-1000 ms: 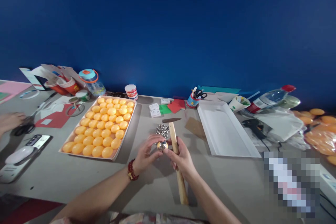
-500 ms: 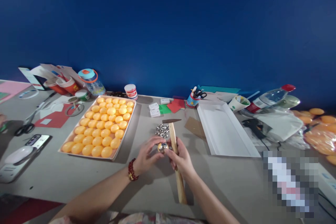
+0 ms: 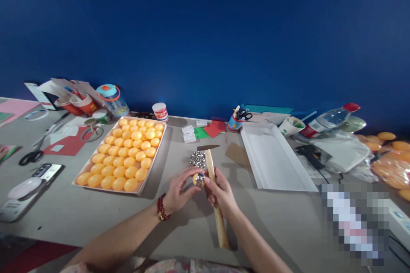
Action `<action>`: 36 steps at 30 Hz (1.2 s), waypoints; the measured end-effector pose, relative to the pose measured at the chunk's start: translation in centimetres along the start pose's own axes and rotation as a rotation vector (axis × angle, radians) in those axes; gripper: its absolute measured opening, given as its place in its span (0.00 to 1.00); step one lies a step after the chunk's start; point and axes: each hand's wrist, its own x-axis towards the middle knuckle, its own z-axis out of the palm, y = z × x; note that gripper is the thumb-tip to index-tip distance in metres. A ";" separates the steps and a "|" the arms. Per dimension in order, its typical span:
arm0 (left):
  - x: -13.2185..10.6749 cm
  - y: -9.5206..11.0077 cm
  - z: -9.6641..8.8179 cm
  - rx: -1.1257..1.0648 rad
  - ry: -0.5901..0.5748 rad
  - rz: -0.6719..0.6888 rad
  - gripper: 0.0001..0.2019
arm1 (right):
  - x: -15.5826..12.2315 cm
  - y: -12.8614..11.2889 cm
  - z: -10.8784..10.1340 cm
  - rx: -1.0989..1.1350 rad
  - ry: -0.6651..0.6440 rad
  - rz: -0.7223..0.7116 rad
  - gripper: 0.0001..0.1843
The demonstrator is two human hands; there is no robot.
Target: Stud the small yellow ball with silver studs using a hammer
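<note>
My left hand (image 3: 180, 187), with a dark red bead bracelet at the wrist, pinches a small orange ball (image 3: 194, 179). Shiny silver pieces cover the ball's right side; their exact kind is too small to make out. My right hand (image 3: 222, 192) is closed around the wooden handle of a hammer (image 3: 218, 222), its metal head pointing away from me. The right thumb reaches to the ball's silver side. Just beyond my hands lies a heap of small shiny silver pieces (image 3: 197, 159). To the left stands a shallow tray (image 3: 138, 193) full of orange balls.
A white tray (image 3: 275, 158) lies to the right, near a pen cup (image 3: 235, 123) and a plastic bottle (image 3: 329, 119). Small white boxes (image 3: 189, 137) and coloured paper sit ahead. Scissors (image 3: 31, 157) and a phone (image 3: 48, 172) lie left. Another person's hand (image 3: 3, 151) shows at the left edge.
The ball has turned slightly between my fingers, showing more orange on its left. The hammer has shifted a little. At the far left, the other person's hand and a green-edged item have moved.
</note>
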 end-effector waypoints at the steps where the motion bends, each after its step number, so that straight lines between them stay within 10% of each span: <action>1: 0.0 0.1 0.0 0.006 0.001 0.001 0.21 | 0.0 0.0 0.0 0.019 -0.004 -0.003 0.23; 36: 0.4 0.8 0.2 0.079 -0.012 0.132 0.21 | 0.2 0.6 -0.6 0.228 -0.164 0.090 0.22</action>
